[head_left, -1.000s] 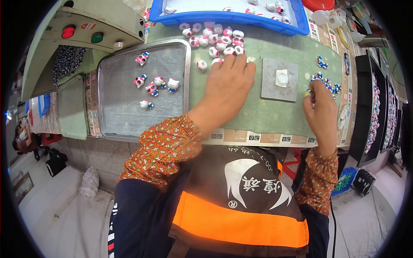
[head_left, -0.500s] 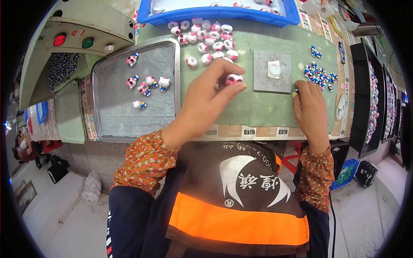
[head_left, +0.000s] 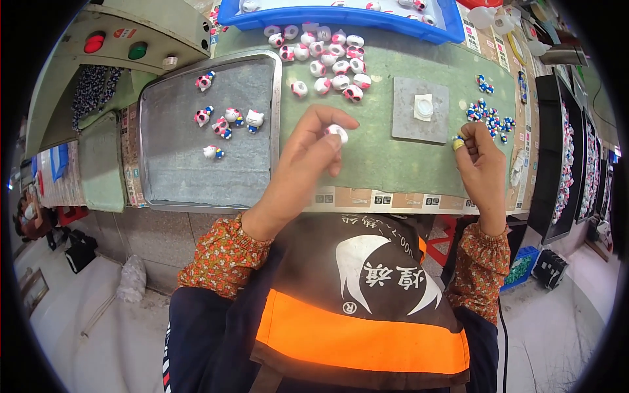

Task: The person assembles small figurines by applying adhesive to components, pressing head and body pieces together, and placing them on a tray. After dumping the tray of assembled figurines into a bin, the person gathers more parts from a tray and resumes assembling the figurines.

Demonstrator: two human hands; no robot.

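My left hand (head_left: 303,160) is closed around a small white and pink doll head (head_left: 337,133), held above the green mat between thumb and fingers. At the right, my right hand (head_left: 483,157) pinches a tiny blue and white doll body (head_left: 457,139), mostly covered by the fingertips. Something yellow wraps one of those fingertips. Just beyond that hand lies a pile of blue, white and red doll bodies (head_left: 488,118). Loose doll heads (head_left: 341,67) are spread over the mat beyond my left hand. Between the hands sits a grey square plate (head_left: 419,128) bearing a small round clear piece (head_left: 424,107).
To the left, a metal-rimmed tray (head_left: 196,173) holds several assembled dolls (head_left: 232,116). A blue bin (head_left: 347,21) with more heads stands at the far edge. A machine box with red and green buttons (head_left: 137,50) is at the upper left. Black trays (head_left: 557,164) stand at the right.
My left hand has come down slightly and turned the doll head. My right hand has drawn back from the pile and turned, now showing a doll body at its fingertips.
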